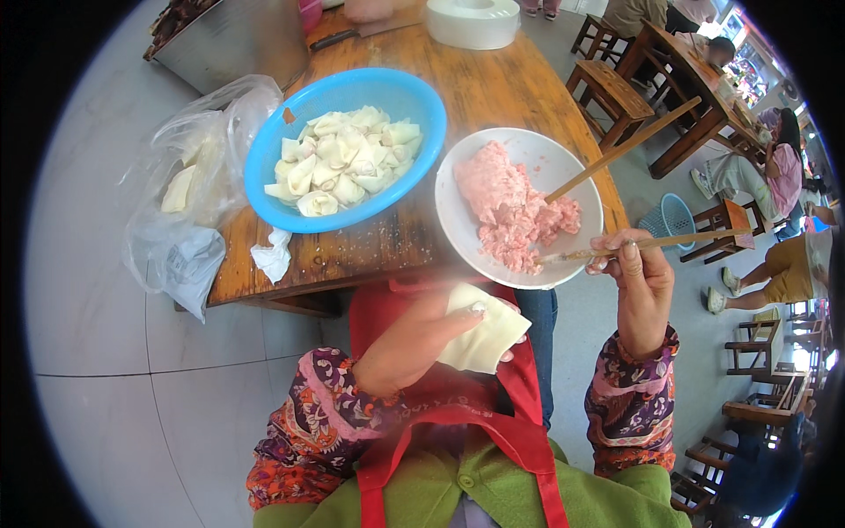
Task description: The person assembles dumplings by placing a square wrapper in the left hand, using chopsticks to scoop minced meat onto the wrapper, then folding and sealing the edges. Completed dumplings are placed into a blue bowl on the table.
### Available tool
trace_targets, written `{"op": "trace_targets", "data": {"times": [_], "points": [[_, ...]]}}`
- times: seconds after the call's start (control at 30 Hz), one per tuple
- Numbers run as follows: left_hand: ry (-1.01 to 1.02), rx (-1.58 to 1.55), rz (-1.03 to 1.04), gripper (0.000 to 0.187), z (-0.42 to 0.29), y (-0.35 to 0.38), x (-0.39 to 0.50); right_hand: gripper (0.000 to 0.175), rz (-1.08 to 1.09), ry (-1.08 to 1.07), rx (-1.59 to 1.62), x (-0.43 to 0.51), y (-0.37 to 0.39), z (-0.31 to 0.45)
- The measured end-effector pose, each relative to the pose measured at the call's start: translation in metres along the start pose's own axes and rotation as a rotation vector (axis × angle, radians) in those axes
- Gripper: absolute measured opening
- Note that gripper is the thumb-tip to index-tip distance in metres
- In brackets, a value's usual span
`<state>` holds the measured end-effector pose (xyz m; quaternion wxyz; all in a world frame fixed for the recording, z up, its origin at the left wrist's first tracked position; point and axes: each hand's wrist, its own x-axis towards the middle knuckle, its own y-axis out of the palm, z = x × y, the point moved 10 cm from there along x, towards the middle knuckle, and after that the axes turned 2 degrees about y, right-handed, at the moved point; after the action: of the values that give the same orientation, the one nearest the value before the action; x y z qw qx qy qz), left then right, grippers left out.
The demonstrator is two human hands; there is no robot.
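Observation:
My left hand (422,336) holds a square dough wrapper (485,330) above my lap, the thumb pressed over its near side. A thin wooden stick (686,239) is gripped in my right hand (637,284), its tip touching the pink minced meat (511,204). The meat lies in a white bowl (455,241) at the table's near right edge. A second wooden stick (627,148) leans out of the bowl with one end in the meat. Left of the bowl, folded wontons (350,155) are heaped in a blue plastic colander (264,198).
A clear plastic bag (218,152) with pale wrappers hangs over the left edge of the wooden table (370,257), near a crumpled tissue (272,256). Behind are a knife (337,38), a white roll (473,23) and a metal pot (231,46). Stools (610,96) and seated people are to the right.

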<state>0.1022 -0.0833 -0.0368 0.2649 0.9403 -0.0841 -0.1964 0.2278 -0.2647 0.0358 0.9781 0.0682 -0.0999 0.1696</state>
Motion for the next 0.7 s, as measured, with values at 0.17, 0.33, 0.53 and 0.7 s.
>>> {"op": "trace_targets", "data": {"times": [0.17,0.33,0.53,0.7], "points": [[0.03,-0.014,0.021,0.031,-0.004,0.008,0.001,0.025,0.046,-0.008,-0.03,0.0,0.004,0.002],[0.079,-0.019,0.03,0.033,-0.012,0.013,0.004,0.026,0.058,0.006,-0.023,-0.001,0.005,-0.004],[0.132,0.053,-0.047,0.039,-0.021,0.011,0.005,0.024,-0.095,0.18,0.297,-0.013,0.003,-0.035],[0.083,-0.013,0.061,0.04,-0.023,0.028,-0.007,0.025,-0.147,0.131,0.29,-0.024,0.015,-0.018]]}}
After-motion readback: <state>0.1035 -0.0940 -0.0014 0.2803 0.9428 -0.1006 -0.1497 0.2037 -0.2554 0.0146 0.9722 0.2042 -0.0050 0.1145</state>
